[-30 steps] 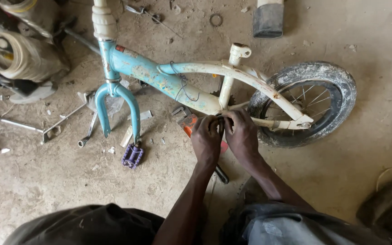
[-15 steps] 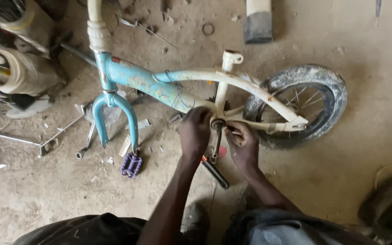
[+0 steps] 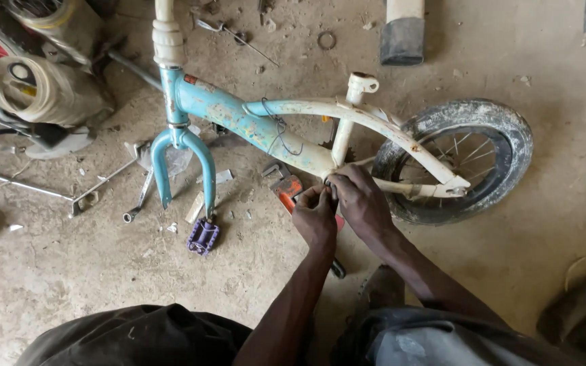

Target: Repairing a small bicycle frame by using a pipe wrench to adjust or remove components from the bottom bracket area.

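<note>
- Here, a small bicycle frame, light blue at the front and cream toward the rear, lies on its side across the middle of the frame on a dusty concrete floor.
- Both hands meet at the bottom bracket, just below centre, where the seat tube joins the down tube.
- The left hand is curled, fingertips pinched together against the bracket; what it pinches is too small to make out, possibly a nut or bearing part.
- The right hand lies over the same spot, fingers bent and pressed down on the frame, touching the left hand's fingertips.
- An orange-handled pipe wrench lies on the floor just left of the hands, partly hidden under them.
- The rear wheel with its worn tyre sits at the right, attached to the frame.
- The blue fork points toward lower left, with a purple pedal just below its tip.
- A spanner lies left of the fork.
- A motorcycle engine fills the upper left corner.
</note>
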